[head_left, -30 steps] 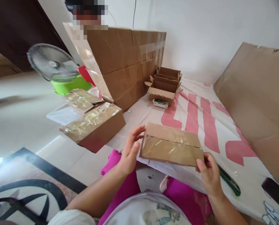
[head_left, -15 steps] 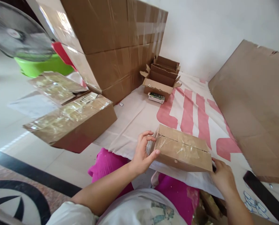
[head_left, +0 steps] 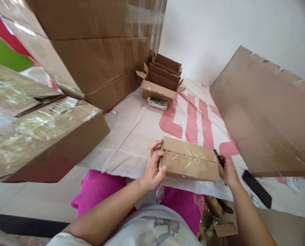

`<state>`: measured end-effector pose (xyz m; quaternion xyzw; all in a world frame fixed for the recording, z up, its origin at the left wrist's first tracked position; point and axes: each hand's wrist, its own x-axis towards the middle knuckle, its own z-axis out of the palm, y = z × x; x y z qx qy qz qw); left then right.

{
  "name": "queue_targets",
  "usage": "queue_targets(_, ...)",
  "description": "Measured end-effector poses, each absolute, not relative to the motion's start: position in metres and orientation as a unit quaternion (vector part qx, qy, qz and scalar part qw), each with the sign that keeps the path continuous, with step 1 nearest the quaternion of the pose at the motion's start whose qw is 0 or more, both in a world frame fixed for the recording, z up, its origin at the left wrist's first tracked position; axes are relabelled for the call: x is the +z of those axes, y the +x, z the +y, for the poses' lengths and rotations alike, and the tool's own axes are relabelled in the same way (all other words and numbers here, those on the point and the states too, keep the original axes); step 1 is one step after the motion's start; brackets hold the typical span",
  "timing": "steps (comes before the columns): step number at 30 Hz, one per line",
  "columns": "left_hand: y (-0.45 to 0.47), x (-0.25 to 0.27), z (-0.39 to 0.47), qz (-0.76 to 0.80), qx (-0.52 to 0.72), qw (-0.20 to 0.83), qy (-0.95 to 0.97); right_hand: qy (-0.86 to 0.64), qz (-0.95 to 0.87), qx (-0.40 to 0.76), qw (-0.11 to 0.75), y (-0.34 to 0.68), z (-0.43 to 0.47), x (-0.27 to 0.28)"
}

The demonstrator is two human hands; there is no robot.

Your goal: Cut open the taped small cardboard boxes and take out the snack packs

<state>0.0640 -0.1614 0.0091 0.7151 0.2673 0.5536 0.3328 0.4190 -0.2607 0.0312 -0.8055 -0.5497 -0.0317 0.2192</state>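
A small taped cardboard box [head_left: 190,160] lies at the table's front edge, a slit running lengthwise along the seam of its top. My left hand [head_left: 155,165] grips the box's left end, thumb at the near side and fingers curled over the far corner. At the opposite end, my right hand [head_left: 228,169] is closed around a slim black tool [head_left: 217,156] that looks like a box cutter. Its tip is by the right end of the seam; whether it touches the cardboard I cannot tell.
Opened cardboard boxes [head_left: 160,83] and a small printed carton [head_left: 157,103] stand farther back. Large stacked cartons [head_left: 91,61] rise at left, near a taped box [head_left: 52,136]. A cardboard sheet [head_left: 265,119] leans at right, beside a black phone [head_left: 257,188]. Cardboard scraps [head_left: 225,229] lie below.
The view has shifted to the right. My right hand has moved up along the box's right end, bringing the black tool to the seam. My left hand still holds the other end.
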Motion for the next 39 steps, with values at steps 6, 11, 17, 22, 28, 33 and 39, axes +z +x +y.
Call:
queue_targets(6, 0.066, 0.012, -0.163, 0.269, 0.561, 0.323, 0.713, -0.601, -0.751, -0.168, 0.216, 0.35, -0.231, 0.144)
queue_targets(11, 0.067, 0.013, -0.164, 0.282, 0.555, 0.308, 0.719, -0.405, -0.891, -0.189, 0.086, 0.273, -0.193, 0.171)
queue_targets(17, 0.065, 0.011, -0.165, 0.294, 0.546, 0.291, 0.729, -0.339, -0.918, -0.205, 0.021, 0.244, -0.17, 0.164)
queue_targets(22, 0.062, 0.008, -0.164, 0.316, 0.533, 0.279, 0.733, -0.348, -0.913, -0.206, -0.054, 0.264, -0.187, 0.173)
queue_targets(28, 0.062, 0.009, -0.163, 0.319, 0.538, 0.239, 0.743, -0.395, -0.888, -0.224, -0.072, 0.302, -0.222, 0.184)
queue_targets(33, 0.061, 0.009, -0.162, 0.323, 0.533, 0.233, 0.746, -0.425, -0.872, -0.224, -0.092, 0.323, -0.236, 0.185)
queue_targets(39, 0.063, 0.006, -0.16, 0.31, 0.547, 0.241, 0.739, -0.449, -0.863, -0.203, -0.111, 0.342, -0.245, 0.187)
